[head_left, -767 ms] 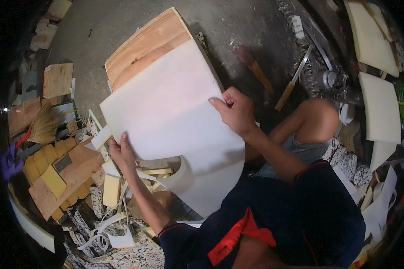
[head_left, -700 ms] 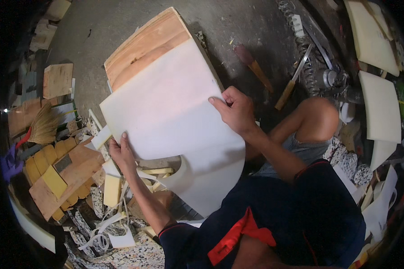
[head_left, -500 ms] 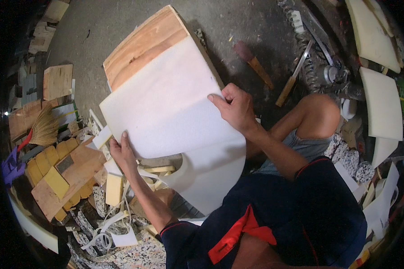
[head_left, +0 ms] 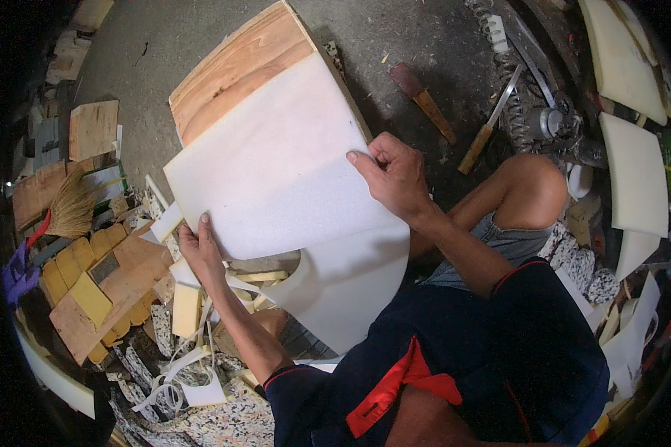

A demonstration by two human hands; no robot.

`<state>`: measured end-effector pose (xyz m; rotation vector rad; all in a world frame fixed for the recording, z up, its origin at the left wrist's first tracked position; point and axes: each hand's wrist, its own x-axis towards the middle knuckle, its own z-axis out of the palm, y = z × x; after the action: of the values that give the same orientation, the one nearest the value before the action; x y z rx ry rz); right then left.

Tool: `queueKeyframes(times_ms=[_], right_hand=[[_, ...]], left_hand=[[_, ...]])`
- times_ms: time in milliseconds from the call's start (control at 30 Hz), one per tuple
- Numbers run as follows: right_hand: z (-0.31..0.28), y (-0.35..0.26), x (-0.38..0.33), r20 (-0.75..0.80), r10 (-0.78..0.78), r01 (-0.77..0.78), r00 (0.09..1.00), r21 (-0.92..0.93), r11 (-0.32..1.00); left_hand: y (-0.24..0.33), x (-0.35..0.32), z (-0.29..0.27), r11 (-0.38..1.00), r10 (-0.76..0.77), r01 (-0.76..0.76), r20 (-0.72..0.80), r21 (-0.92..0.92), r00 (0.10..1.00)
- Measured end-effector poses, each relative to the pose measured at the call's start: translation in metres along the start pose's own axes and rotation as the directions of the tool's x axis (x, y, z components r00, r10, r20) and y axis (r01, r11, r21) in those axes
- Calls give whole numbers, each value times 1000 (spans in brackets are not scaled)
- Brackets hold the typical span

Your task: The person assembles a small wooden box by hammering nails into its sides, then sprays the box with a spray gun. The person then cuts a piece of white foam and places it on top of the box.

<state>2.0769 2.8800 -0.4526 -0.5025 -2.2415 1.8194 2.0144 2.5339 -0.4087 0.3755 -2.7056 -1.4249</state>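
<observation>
A white foam sheet (head_left: pixel 276 171) lies over a curved plywood board (head_left: pixel 238 71), leaving bare wood at the far end. My left hand (head_left: pixel 201 249) grips the sheet's near left edge, thumb on top and fingers hidden beneath. At the right edge, my right hand (head_left: pixel 397 179) is closed on the sheet, with its thumb pressed on the upper face. Whether the fingers also reach under the board is hidden. Below, a larger white sheet with a curved cutout (head_left: pixel 343 290) lies across my lap.
On the floor to the right are a wooden-handled blade (head_left: pixel 488 123), a brush-like tool (head_left: pixel 421 100) and a coiled hose (head_left: pixel 511 112). Foam pads (head_left: pixel 634 175) line the far right. Foam offcuts (head_left: pixel 190 309), wood pieces (head_left: pixel 93 130) and a straw broom (head_left: pixel 71 205) crowd the left.
The foam sheet and board have shifted very slightly up and left in the view. Both hands keep the same hold.
</observation>
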Motion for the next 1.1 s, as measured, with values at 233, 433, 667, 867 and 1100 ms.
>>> queueKeyframes(times_ms=[233, 433, 667, 867, 1100], right_hand=[[0, 1, 1, -22, 22, -23, 1000, -44, 999], [-1, 6, -1, -18, 56, -56, 998, 13, 998], [-1, 6, 2, -9, 104, -105, 995, -91, 990], [-11, -26, 5, 59, -71, 90, 996, -420, 903], [45, -57, 71, 378, -476, 601, 794, -611, 515]], left_hand=[[-1, 1, 2, 1000, 6, -6, 4, 0, 1000], [-3, -2, 1, 1000, -12, 12, -1, -20, 1000], [-12, 0, 2, 998, -30, 28, -20, -64, 999], [-15, 1, 4, 998, -18, 16, -27, -57, 999], [-19, 0, 5, 974, -49, 42, -26, -221, 998]])
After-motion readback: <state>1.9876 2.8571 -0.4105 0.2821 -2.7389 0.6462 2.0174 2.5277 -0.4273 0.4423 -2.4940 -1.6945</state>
